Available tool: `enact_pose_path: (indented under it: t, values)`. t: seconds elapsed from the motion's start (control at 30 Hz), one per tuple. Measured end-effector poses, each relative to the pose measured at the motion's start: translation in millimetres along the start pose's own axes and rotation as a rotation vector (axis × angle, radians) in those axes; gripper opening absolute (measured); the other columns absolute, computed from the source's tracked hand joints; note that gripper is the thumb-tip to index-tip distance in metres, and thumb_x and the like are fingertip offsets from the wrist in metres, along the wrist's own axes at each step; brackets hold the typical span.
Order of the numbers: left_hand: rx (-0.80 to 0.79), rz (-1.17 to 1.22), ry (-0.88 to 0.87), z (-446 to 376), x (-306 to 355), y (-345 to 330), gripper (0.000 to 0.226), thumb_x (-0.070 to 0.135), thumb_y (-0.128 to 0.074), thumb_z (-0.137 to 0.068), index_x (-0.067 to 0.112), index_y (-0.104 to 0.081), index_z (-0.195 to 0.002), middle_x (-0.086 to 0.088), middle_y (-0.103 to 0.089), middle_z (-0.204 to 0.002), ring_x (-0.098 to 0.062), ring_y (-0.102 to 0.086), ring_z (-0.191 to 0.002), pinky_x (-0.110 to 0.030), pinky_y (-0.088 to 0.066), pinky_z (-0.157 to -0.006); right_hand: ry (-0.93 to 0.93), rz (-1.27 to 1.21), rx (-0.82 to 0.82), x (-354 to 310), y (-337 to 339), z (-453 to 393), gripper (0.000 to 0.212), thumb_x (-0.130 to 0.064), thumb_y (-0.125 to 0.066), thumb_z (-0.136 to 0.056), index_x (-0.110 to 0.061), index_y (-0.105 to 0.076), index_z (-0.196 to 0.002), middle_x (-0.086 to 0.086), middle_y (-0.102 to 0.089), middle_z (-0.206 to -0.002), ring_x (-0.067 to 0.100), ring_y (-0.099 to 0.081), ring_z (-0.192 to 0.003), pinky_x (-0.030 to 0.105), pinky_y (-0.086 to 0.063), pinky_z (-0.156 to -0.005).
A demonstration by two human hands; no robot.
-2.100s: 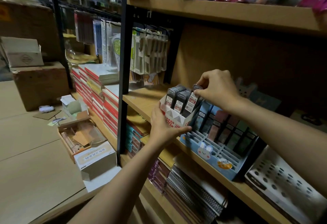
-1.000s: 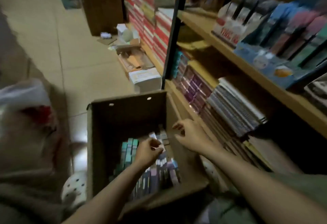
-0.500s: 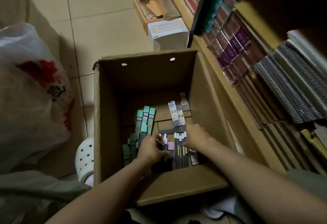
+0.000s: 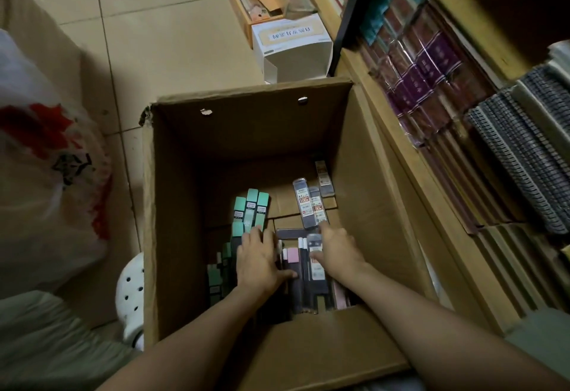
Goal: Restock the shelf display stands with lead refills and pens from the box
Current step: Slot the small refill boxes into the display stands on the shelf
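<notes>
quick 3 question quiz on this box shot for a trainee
1. True or false: both hands are inside the cardboard box.
2. Which packs lie nearest the left hand? A green B yellow C orange
3. Fill in: the grey clear cases lie just beyond the ___ hand's fingertips.

Key: 1 true. 2 A, the green packs. 3 right; the right hand reaches toward them.

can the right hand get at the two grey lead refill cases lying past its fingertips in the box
Probably yes. The right hand is already down inside the cardboard box, its fingertips at the near end of the grey lead refill cases. Nothing lies over them and the box is open-topped.
</notes>
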State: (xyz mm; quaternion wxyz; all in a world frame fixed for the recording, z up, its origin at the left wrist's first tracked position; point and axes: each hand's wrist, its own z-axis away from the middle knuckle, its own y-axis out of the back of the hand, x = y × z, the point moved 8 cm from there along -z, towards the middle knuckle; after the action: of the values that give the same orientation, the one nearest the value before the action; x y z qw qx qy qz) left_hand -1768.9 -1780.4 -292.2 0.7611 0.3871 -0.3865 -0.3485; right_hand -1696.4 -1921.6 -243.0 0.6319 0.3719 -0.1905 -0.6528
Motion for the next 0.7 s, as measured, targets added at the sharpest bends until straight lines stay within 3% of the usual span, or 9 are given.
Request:
enact_pose_path:
  t: [0.17, 0.23, 0.3, 0.37, 0.4, 0.5, 0.57, 0.63, 0.7]
  values:
    - [0.117, 0.123, -0.049, 3.0, 6.3, 20.3, 0.059, 0.046, -0.072, -0.079, 0.025, -0.042, -0.126, 0.002, -0.039, -0.130, -0.015, -0.036, -0.121, -0.031, -0.040, -0.100, 0.169, -0.083, 0.027, -32.5, 41.8, 18.1, 0.052, -0.020, -0.063, -0.094, -0.018, -0.043, -0.141, 0.007, -0.049, -0.135, 0.022, -0.051, -0.121, 0.032, -0.045, -0.097]
    - [0.147, 0.167, -0.189, 10.7, 27.1, 26.8, 0.048, 0.037, -0.066, -0.086, 0.026, -0.042, -0.127, 0.003, -0.034, -0.131, -0.016, -0.035, -0.122, -0.031, -0.041, -0.099, 0.415, -0.070, 0.230, -57.5, 98.1, 37.2, 0.036, -0.017, -0.060, -0.094, -0.016, -0.056, -0.130, 0.005, -0.054, -0.127, 0.018, -0.055, -0.113, 0.032, -0.048, -0.097]
    - [0.093, 0.158, -0.392, 21.6, 55.5, 27.0, 0.048, 0.033, -0.063, -0.088, 0.028, -0.040, -0.129, 0.003, -0.029, -0.139, -0.018, -0.033, -0.128, -0.034, -0.043, -0.102, 0.593, -0.055, 0.567, -67.7, 171.3, 63.9, 0.022, -0.017, -0.060, -0.092, -0.013, -0.065, -0.113, 0.006, -0.061, -0.112, 0.019, -0.059, -0.099, 0.034, -0.051, -0.086]
    - [-0.014, 0.032, -0.649, 36.8, 85.0, 15.2, 0.048, 0.034, -0.057, -0.091, 0.027, -0.039, -0.135, 0.000, -0.025, -0.151, -0.023, -0.027, -0.139, -0.040, -0.038, -0.110, 0.556, -0.003, 0.822, -50.7, 225.8, 79.7, 0.023, -0.021, -0.062, -0.089, -0.013, -0.066, -0.110, 0.008, -0.061, -0.111, 0.023, -0.057, -0.102, 0.030, -0.045, -0.086]
    - [-0.079, -0.052, -0.757, 45.4, 96.0, 4.9, 0.051, 0.036, -0.054, -0.093, 0.027, -0.036, -0.140, -0.003, -0.021, -0.156, -0.025, -0.020, -0.144, -0.043, -0.031, -0.115, 0.472, 0.011, 0.844, -35.9, 237.9, 78.3, 0.029, -0.023, -0.064, -0.088, -0.015, -0.065, -0.116, 0.009, -0.057, -0.117, 0.025, -0.054, -0.109, 0.030, -0.041, -0.091]
    - [-0.283, -0.267, -0.953, 63.6, 115.3, -27.0, 0.061, 0.036, -0.051, -0.097, 0.033, -0.020, -0.149, -0.002, -0.002, -0.163, -0.025, 0.005, -0.149, -0.044, 0.002, -0.119, 0.298, -0.127, 0.493, 1.2, 206.4, 59.0, 0.061, -0.031, -0.067, -0.090, -0.026, -0.041, -0.145, 0.010, -0.037, -0.145, 0.025, -0.040, -0.133, 0.031, -0.031, -0.109]
    - [-0.373, -0.404, -1.017, 65.9, 117.7, -42.8, 0.070, 0.031, -0.054, -0.097, 0.037, -0.010, -0.152, 0.000, 0.009, -0.163, -0.025, 0.014, -0.148, -0.045, 0.011, -0.117, 0.282, -0.270, 0.320, 10.2, 168.6, 53.6, 0.073, -0.032, -0.060, -0.094, -0.037, -0.018, -0.153, 0.004, -0.026, -0.157, 0.022, -0.031, -0.142, 0.039, -0.027, -0.116]
    - [-0.405, -0.544, -1.048, 62.7, 112.2, -50.3, 0.082, 0.032, -0.057, -0.094, 0.043, 0.000, -0.151, 0.000, 0.021, -0.160, -0.026, 0.021, -0.146, -0.049, 0.013, -0.116, 0.270, -0.429, 0.335, 15.7, 153.5, 49.9, 0.071, -0.031, -0.055, -0.097, -0.036, -0.013, -0.154, 0.002, -0.027, -0.158, 0.021, -0.031, -0.143, 0.045, -0.030, -0.116]
    - [-0.418, -0.660, -1.097, 60.0, 103.3, -56.1, 0.072, 0.047, -0.043, -0.098, 0.047, 0.007, -0.150, 0.001, 0.028, -0.158, -0.028, 0.024, -0.145, -0.053, 0.017, -0.114, 0.250, -0.521, 0.386, 21.0, 152.2, 46.0, 0.065, -0.030, -0.054, -0.098, -0.031, -0.021, -0.154, 0.001, -0.036, -0.154, 0.020, -0.037, -0.140, 0.046, -0.036, -0.113]
